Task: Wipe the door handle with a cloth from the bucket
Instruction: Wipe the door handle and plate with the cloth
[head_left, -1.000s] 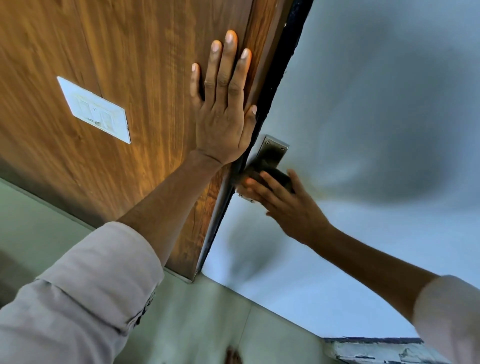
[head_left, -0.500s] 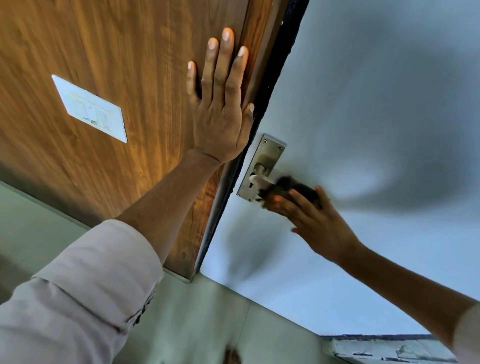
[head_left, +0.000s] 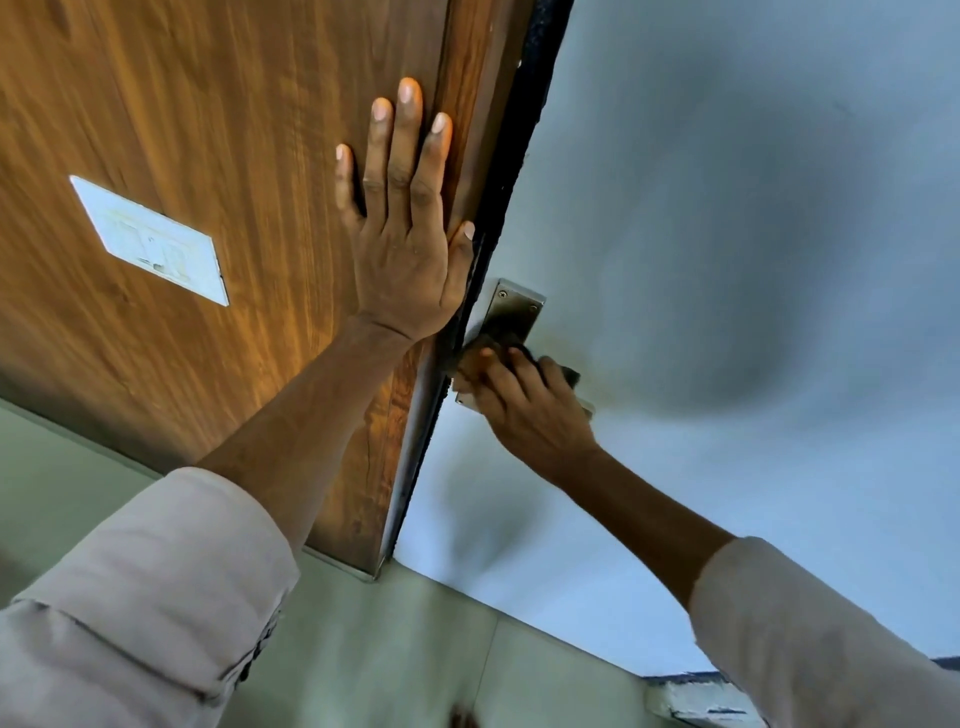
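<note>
- Two hands are in view, both raised against an upright surface seen from below at a steep tilt.
- The left hand (head_left: 402, 234) lies flat and fully spread on the wooden panel (head_left: 208, 130), fingers straight and together, thumb at the panel's right edge; it has hold of nothing.
- A white switch plate (head_left: 150, 241) sits on the same panel, well to the left of that hand.
- A dark strip (head_left: 519, 145) runs along the right edge of the wood, between it and the pale grey door (head_left: 727, 260).
- The door handle (head_left: 511, 322) is fixed to the grey door just right of the dark strip; its metal backplate shows two screws at the upper end, and the lower part is covered.
- The right hand (head_left: 530, 410) presses a dark cloth (head_left: 498, 345) against the middle of the backplate, fingers curled over the cloth and closed on it; a bit of cloth also shows at the far side of the knuckles.
- Both forearms are bare, with light rolled sleeves (head_left: 156, 587) near the camera.
- A pale green wall (head_left: 363, 649) fills the lower part of the view.
</note>
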